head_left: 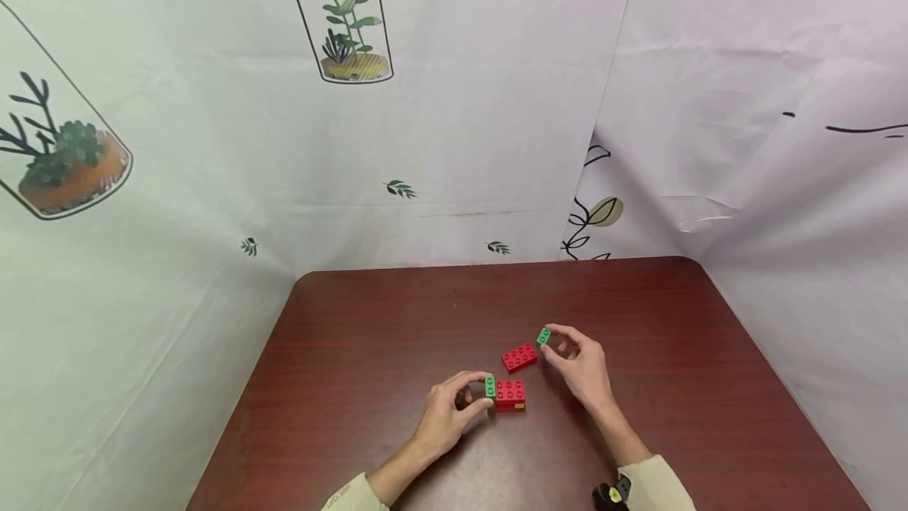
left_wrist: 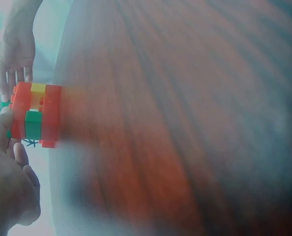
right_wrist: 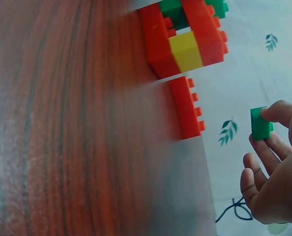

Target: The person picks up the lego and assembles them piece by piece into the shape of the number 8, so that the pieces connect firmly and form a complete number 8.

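Observation:
A small brick stack (head_left: 509, 393) of red, yellow and green pieces stands on the dark wooden table (head_left: 369, 353). My left hand (head_left: 485, 391) pinches it at its green left end (head_left: 490, 386). The left wrist view shows the stack (left_wrist: 35, 115) close up, with my left hand (left_wrist: 8, 135) beside it. A loose flat red brick (head_left: 519, 356) lies just behind the stack, also seen in the right wrist view (right_wrist: 187, 108). My right hand (head_left: 548, 340) pinches a small green brick (head_left: 543, 335) above the table, right of the red brick. In the right wrist view the green brick (right_wrist: 260, 123) sits between thumb and fingers (right_wrist: 256, 169).
White printed sheets (head_left: 440, 140) wall the table in at the back and on both sides. The table's far edge (head_left: 496, 265) runs beyond the bricks. Bare wood spreads to the left and right of the hands.

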